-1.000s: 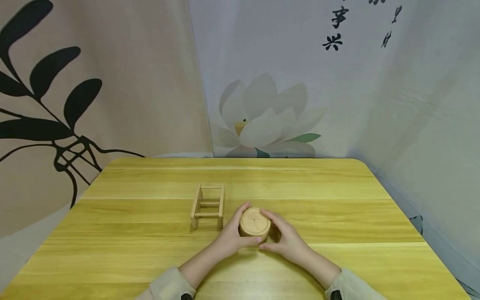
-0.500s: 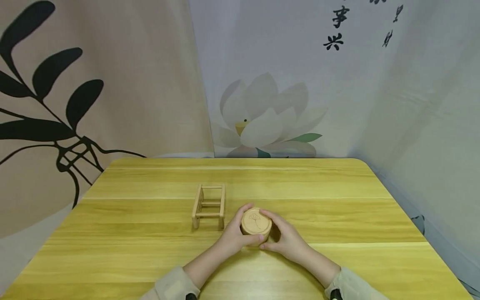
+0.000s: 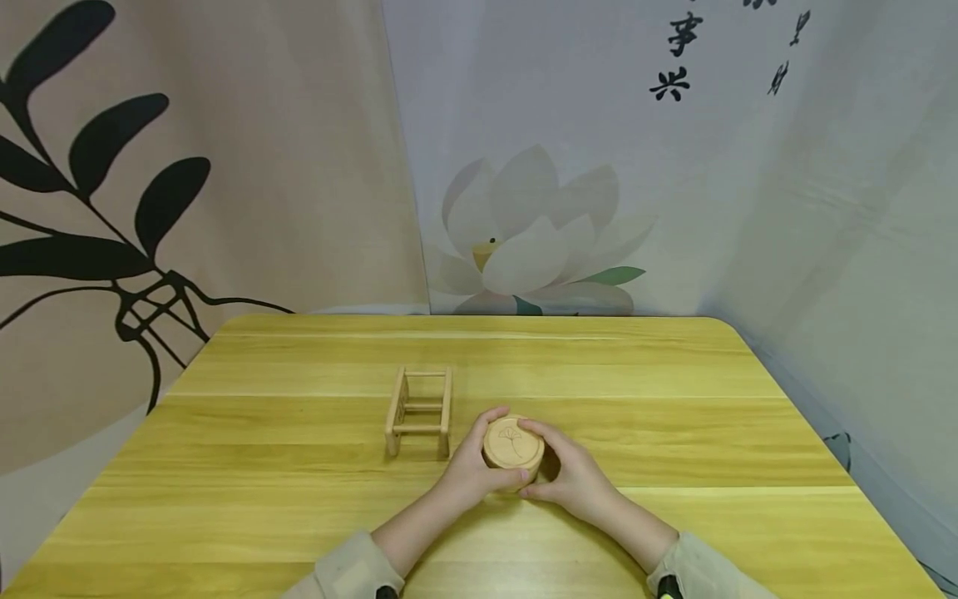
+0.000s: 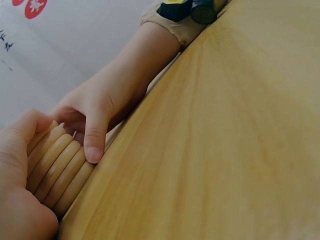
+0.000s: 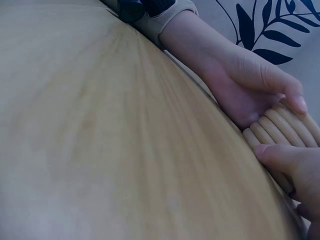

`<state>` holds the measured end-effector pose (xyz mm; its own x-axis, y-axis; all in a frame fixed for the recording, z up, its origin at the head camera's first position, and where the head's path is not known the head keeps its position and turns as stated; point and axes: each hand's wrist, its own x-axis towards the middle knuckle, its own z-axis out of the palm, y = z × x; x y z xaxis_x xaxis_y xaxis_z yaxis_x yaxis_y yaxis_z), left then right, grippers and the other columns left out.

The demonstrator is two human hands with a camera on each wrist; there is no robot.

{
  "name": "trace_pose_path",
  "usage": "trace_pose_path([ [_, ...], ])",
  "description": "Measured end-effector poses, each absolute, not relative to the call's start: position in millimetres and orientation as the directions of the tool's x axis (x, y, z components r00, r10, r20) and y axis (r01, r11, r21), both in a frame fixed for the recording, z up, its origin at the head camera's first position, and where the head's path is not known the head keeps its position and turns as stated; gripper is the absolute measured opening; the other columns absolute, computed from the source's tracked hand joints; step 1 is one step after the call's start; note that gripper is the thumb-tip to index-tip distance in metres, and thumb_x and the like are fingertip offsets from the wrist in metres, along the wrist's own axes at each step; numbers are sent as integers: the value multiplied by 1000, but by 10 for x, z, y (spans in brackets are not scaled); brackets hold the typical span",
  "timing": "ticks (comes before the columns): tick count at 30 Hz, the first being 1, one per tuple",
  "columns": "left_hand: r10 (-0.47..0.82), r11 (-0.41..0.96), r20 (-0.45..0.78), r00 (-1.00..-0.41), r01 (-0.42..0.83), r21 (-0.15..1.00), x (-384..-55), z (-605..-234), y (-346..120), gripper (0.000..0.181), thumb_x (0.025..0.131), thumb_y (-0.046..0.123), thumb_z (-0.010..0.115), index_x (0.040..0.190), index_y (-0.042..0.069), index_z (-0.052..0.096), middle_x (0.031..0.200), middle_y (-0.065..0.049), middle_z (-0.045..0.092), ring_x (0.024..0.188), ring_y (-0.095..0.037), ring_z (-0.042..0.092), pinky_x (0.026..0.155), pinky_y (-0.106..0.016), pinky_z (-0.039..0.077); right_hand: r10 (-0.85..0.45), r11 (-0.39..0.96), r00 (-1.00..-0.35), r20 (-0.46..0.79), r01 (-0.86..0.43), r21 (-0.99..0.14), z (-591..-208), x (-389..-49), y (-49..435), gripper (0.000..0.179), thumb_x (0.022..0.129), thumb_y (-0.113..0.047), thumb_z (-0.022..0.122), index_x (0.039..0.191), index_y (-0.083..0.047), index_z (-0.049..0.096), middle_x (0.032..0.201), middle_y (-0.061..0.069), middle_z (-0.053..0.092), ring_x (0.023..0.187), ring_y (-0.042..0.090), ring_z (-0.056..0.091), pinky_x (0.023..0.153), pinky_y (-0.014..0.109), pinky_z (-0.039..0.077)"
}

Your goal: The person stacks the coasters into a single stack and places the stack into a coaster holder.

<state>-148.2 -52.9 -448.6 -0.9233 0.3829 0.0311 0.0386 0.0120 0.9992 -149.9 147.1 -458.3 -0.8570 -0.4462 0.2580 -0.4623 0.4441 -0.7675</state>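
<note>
A stack of several round wooden coasters (image 3: 514,443) stands on the table between both hands, its top one engraved with a ginkgo leaf. My left hand (image 3: 470,476) grips the stack from the left, thumb across the near side and fingers around the far side. From the right, my right hand (image 3: 575,476) holds it with fingers at the top rim and thumb low on the near side. The layered edges of the coasters (image 4: 59,165) show in the left wrist view. To the left of the stack stands a small wooden rack (image 3: 419,429) with crossbars, apart from both hands.
The wood-grain table (image 3: 659,383) has rounded far corners and spreads out around the stack and rack. Behind it hangs a curtain (image 3: 554,100) printed with a lotus, dark leaves and characters. A dark cable (image 3: 838,445) lies beyond the right edge.
The head view has drifted slightly, so table and rack sit a little further right. Both hands keep their hold on the coasters, with hardly any motion.
</note>
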Motion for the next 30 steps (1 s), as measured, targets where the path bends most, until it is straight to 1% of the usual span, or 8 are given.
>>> trace_pose_path([
  [9,380,-27,25,-924,16,1000,-1489,-4507,-524,91,75,4,78,149,14,26,134,-16,43,107,-28,57,85,-39,51,-446,449,-846,293,-494,-745,-4598,-1519,1464,90,64,-13,89,142,-21,45,137,7,51,124,30,47,102,55,34],
  [15,368,-37,23,-929,10,999,-1472,-4480,-522,89,75,3,79,148,12,29,132,-17,44,107,-29,57,86,-38,50,-452,435,-838,307,-507,-744,-4604,-1526,1466,89,63,-14,89,141,-19,46,136,5,52,124,28,49,102,51,37],
  [23,366,-44,1,-931,-16,999,-1466,-4468,-531,89,75,5,80,148,12,30,132,-16,45,108,-28,56,90,-39,48,-452,410,-836,312,-505,-760,-4608,-1522,1480,88,63,-15,89,141,-20,47,136,4,52,122,25,49,100,48,39],
  [26,370,-61,-3,-929,-28,998,-1472,-4465,-536,89,75,5,79,148,11,29,132,-17,45,109,-29,55,92,-40,47,-456,397,-839,299,-492,-775,-4597,-1517,1485,88,64,-15,89,141,-21,47,136,3,52,119,23,51,98,45,42],
  [30,374,-94,-2,-927,-41,995,-1485,-4466,-545,88,76,4,77,148,9,28,133,-18,44,111,-30,54,92,-39,46,-464,363,-837,290,-478,-800,-4579,-1511,1487,88,66,-14,88,142,-19,44,133,4,53,109,20,57,94,45,46],
])
